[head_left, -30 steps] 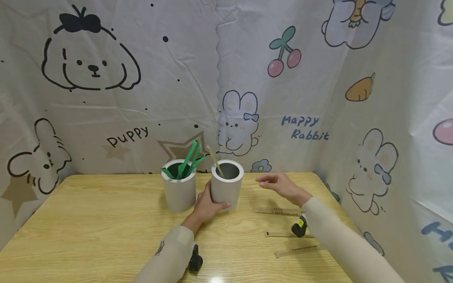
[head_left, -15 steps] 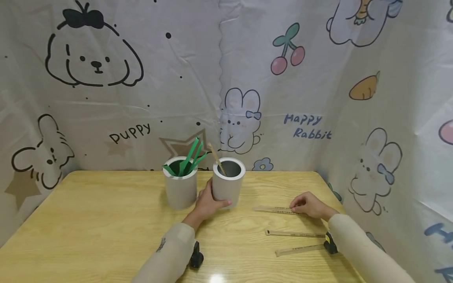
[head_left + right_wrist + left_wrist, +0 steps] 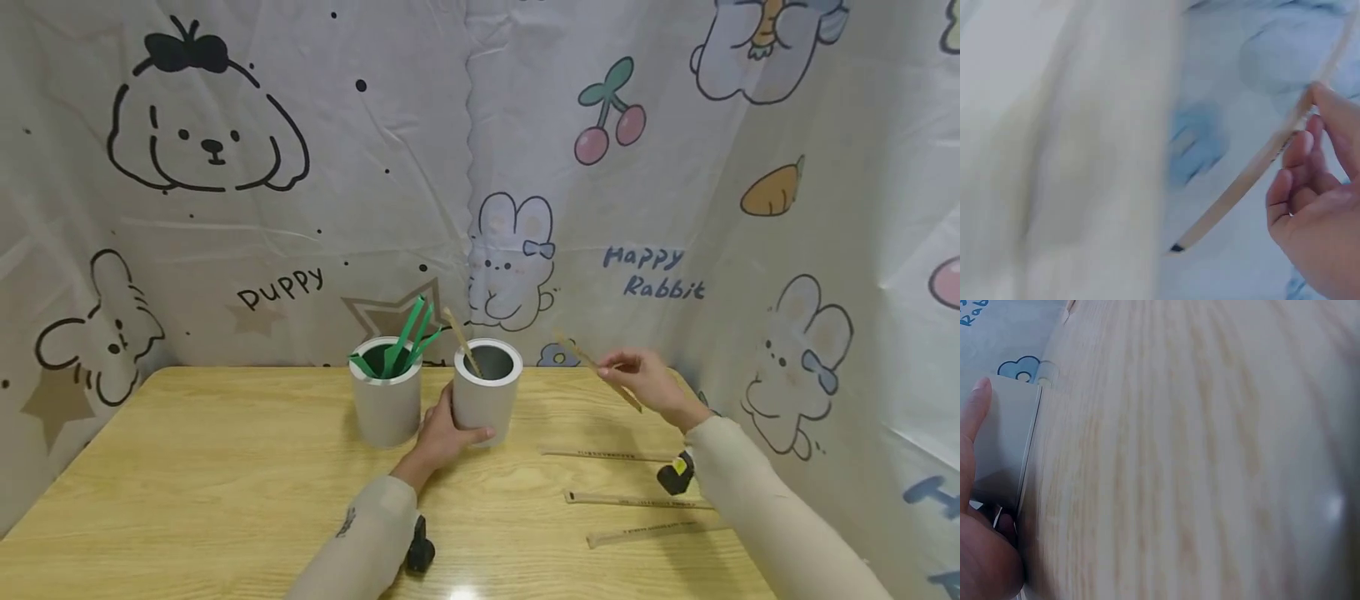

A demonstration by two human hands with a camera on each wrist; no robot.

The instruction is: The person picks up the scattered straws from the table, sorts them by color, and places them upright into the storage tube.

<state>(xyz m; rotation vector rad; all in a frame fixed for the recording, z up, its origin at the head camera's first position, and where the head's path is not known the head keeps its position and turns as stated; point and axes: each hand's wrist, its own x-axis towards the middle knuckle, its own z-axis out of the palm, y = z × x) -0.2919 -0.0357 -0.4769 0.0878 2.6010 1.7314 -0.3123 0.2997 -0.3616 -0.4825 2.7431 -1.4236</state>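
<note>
My left hand (image 3: 438, 437) grips the lower part of a white cylindrical cup (image 3: 487, 402), its thumb across the front. One thin brown straw (image 3: 461, 337) in a paper wrapper leans inside that cup. Up to the right of it, my right hand (image 3: 651, 387) pinches another paper-wrapped straw (image 3: 581, 355) between thumb and fingertips, aslant above the table. In the right wrist view the held straw (image 3: 1229, 197) shows a dark mark at its lower end. A second white cup (image 3: 386, 408) stands close on the left with several green strips (image 3: 405, 337) sticking out.
On the right of the wooden table (image 3: 225, 483) lie more wrapped straws: a far straw (image 3: 603, 455), a middle straw (image 3: 630, 501) and a near straw (image 3: 645, 532). A printed cloth (image 3: 375, 192) hangs behind the table and along its right side.
My right hand moved right and down to the far straws, took one, and now lifts it off the table. The left hand stays on the cup.
</note>
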